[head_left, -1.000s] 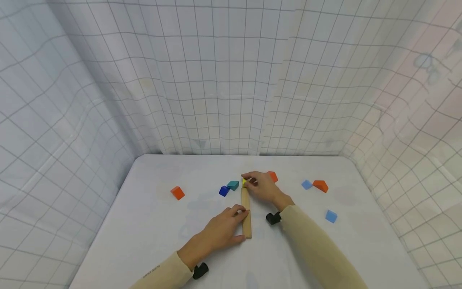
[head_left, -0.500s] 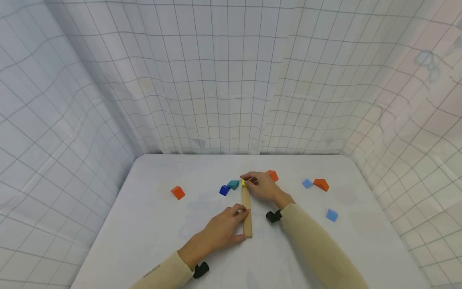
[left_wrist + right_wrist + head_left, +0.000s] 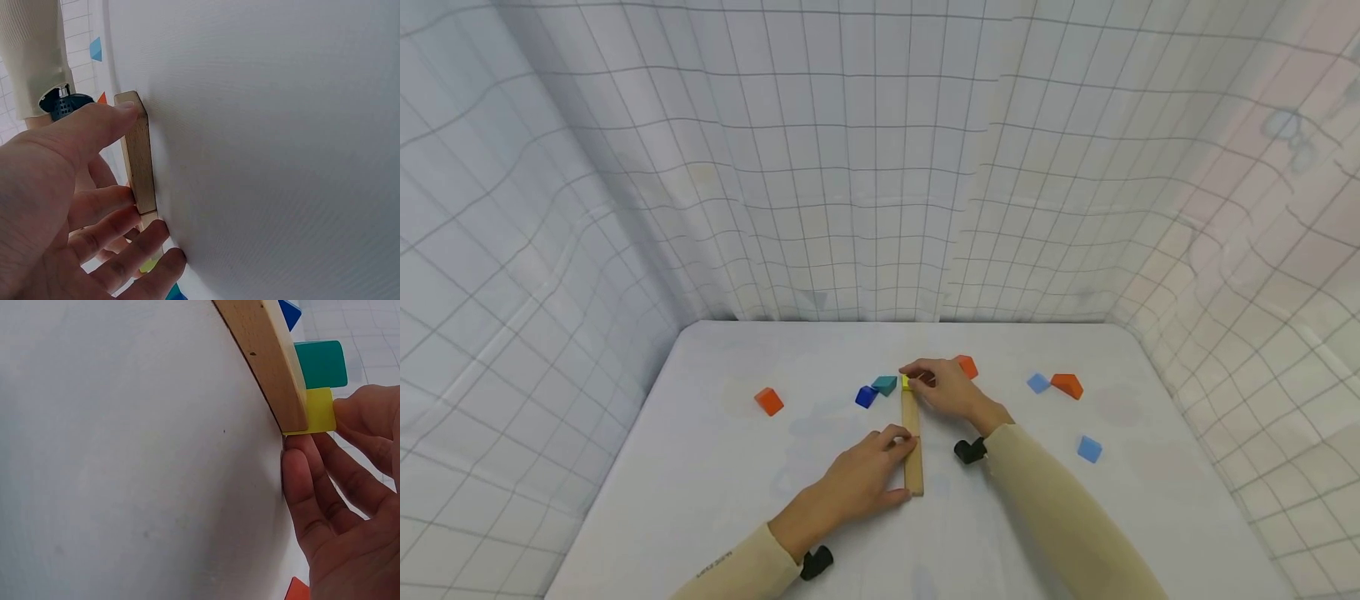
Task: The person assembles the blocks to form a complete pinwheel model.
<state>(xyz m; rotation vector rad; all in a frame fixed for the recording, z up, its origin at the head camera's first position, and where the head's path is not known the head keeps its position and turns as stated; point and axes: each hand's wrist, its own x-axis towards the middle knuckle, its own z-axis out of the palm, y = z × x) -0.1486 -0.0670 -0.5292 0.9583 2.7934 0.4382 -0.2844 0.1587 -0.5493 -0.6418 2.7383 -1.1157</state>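
Observation:
Two wooden bars lie end to end in a line on the white table. My left hand [image 3: 867,472] holds the near wooden bar [image 3: 140,156], its thumb on the near end and its fingertips by the join. At the far end of the far wooden bar [image 3: 269,359], my right hand [image 3: 350,487] holds a yellow block [image 3: 321,411] up against the bar's end. Part of the yellow block is hidden by the fingers in the head view. Left of it lie a teal block [image 3: 885,384] and a dark blue block [image 3: 866,397], close together.
An orange block [image 3: 769,401] lies far left, another orange block [image 3: 967,367] behind the right hand. At right are two light blue blocks, one farther [image 3: 1038,383] and one nearer [image 3: 1089,449], and an orange-red wedge [image 3: 1067,385]. White gridded curtains [image 3: 887,167] surround the table.
The right hand and the yellow block have shifted very slightly toward the near side, and the yellow block's face shows a little more squarely. The left hand keeps its place on the near bar.

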